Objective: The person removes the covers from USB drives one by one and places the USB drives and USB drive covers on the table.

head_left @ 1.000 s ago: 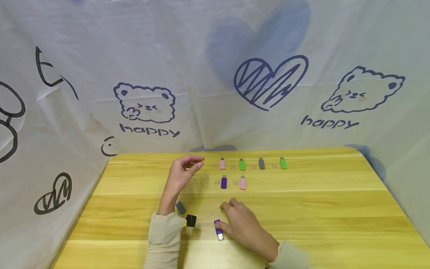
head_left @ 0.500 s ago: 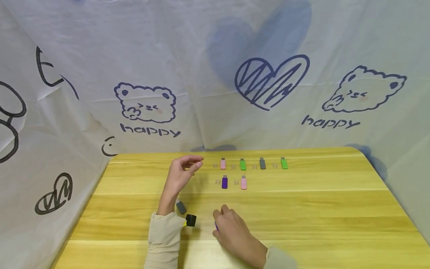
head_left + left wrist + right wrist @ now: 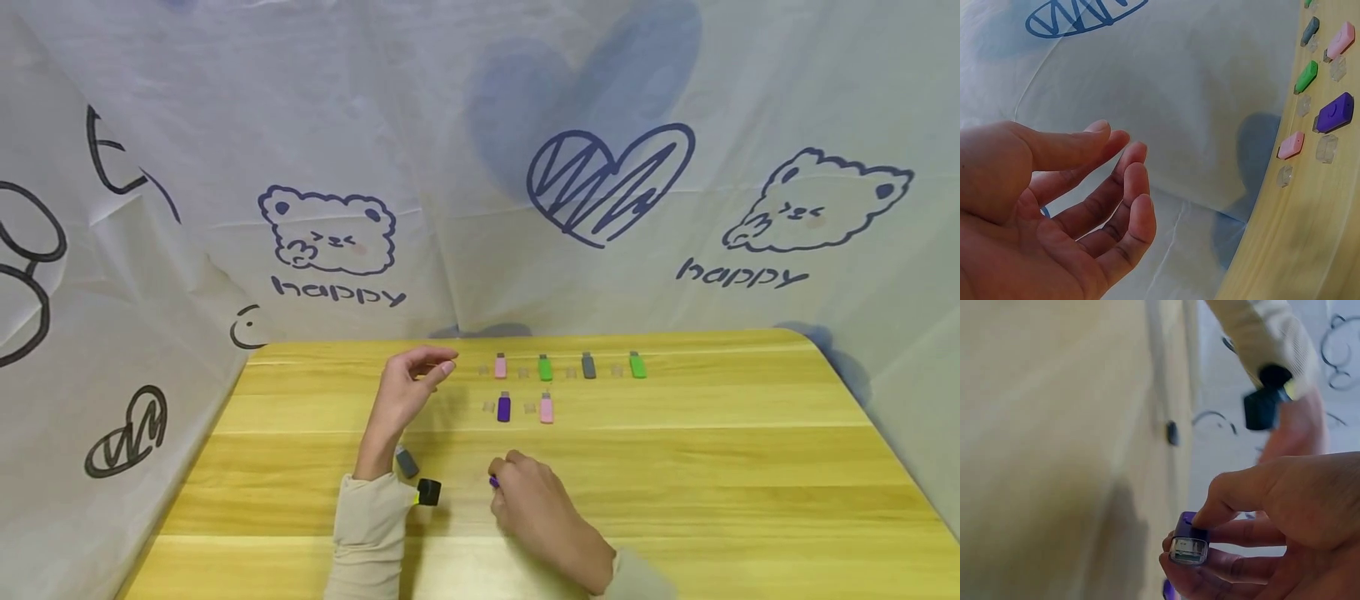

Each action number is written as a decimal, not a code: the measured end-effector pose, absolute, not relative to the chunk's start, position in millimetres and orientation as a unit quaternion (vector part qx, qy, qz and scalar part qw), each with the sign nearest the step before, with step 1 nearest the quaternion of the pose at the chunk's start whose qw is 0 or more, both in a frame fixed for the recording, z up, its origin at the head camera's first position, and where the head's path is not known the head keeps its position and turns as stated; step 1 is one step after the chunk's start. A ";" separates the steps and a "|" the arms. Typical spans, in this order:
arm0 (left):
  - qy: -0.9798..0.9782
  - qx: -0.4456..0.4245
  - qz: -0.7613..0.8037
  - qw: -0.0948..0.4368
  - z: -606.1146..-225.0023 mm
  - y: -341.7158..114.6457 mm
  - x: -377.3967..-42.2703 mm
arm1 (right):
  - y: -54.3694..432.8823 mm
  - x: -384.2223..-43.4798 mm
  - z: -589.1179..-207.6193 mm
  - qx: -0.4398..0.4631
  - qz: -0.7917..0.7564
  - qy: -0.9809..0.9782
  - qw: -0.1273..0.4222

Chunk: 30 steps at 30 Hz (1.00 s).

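My right hand point(image 3: 536, 504) pinches a purple USB stick point(image 3: 493, 482) just above the table. In the right wrist view, thumb and fingers grip this stick point(image 3: 1185, 524) by its body, and a clear cap point(image 3: 1189, 552) covers its plug end. My left hand point(image 3: 405, 390) hovers over the table's back left with its fingers loosely bent; the left wrist view shows nothing held in that hand point(image 3: 1072, 206). Beside the left forearm lies a dark grey USB stick point(image 3: 407, 461). Right of the left hand lie a purple USB stick point(image 3: 504, 407) and a pink one point(image 3: 547, 408), uncapped.
A back row holds a pink stick point(image 3: 500, 366), a green stick point(image 3: 545, 367), a grey stick point(image 3: 588, 366) and another green stick point(image 3: 637, 365). Small clear caps point(image 3: 530, 407) lie left of the sticks. A printed cloth point(image 3: 465, 208) stands behind the wooden table point(image 3: 712, 483).
My right hand has closed on the purple USB stick that lay on the table, lifted it and turned it. The left hand has stayed in place.
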State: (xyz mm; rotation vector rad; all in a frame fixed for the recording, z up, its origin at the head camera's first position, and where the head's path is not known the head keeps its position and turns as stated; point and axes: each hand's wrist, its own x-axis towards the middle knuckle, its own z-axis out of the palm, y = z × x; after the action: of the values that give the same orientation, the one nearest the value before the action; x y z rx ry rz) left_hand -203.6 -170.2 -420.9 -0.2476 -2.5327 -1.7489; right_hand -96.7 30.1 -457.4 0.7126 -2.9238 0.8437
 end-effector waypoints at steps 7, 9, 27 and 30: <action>-0.821 -0.078 -0.566 0.024 -422.5 -168.1 -205.3 | 49.4 -119.9 -439.6 0.197 0.320 -0.926 0.018; -0.820 -0.079 -0.566 0.022 -422.7 -167.5 -204.8 | 54.2 -125.6 -434.4 0.182 0.328 -0.927 0.017; -0.819 -0.104 -0.565 0.009 -419.9 -154.2 -201.5 | 99.0 -159.8 -406.4 0.128 0.480 -0.862 0.104; -0.815 -0.114 -0.568 0.005 -418.4 -152.1 -200.0 | 101.5 -163.3 -408.3 0.120 0.501 -0.849 0.118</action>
State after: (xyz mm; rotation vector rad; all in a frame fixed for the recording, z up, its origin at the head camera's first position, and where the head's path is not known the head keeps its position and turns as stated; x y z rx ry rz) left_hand -200.0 -152.1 -418.4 -0.3580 -2.5522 -1.7780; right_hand -163.3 101.5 -408.3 0.3504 -2.4851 1.4649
